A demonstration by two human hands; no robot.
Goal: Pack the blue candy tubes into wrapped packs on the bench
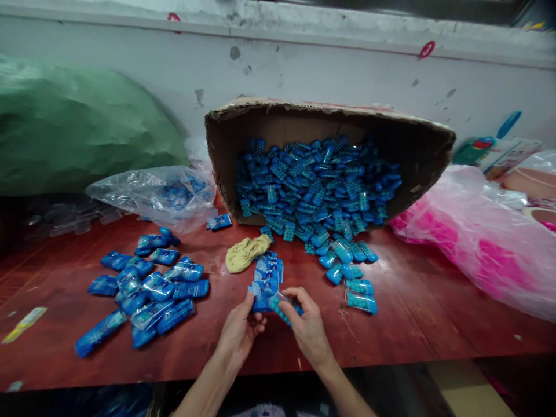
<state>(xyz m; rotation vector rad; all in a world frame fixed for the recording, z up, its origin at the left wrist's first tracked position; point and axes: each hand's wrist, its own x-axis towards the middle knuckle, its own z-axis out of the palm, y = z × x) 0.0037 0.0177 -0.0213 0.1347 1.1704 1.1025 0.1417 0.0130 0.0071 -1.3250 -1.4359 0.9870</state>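
Note:
My left hand (240, 331) pinches a blue printed sleeve (261, 302) between thumb and fingers, low over the table front. Held in my right hand (309, 329) is a small clear container of turquoise beads (281, 310), tilted against the sleeve's right side; I cannot tell whether it is inside. Just beyond lies an overlapping row of blue printed sleeves (268, 268). More bead containers (361, 302) lie loose to the right. On the left is a pile of blue packets (157, 286), some with clear containers showing in them.
A cardboard box (223, 174) on its side spills many bead containers (313, 179) onto the red table (234, 359). A yellowish cloth-like lump (247, 253) lies before it. Clear plastic bag (130, 188) and green sack (87, 127) stand left; a pink-filled bag (478, 243) right.

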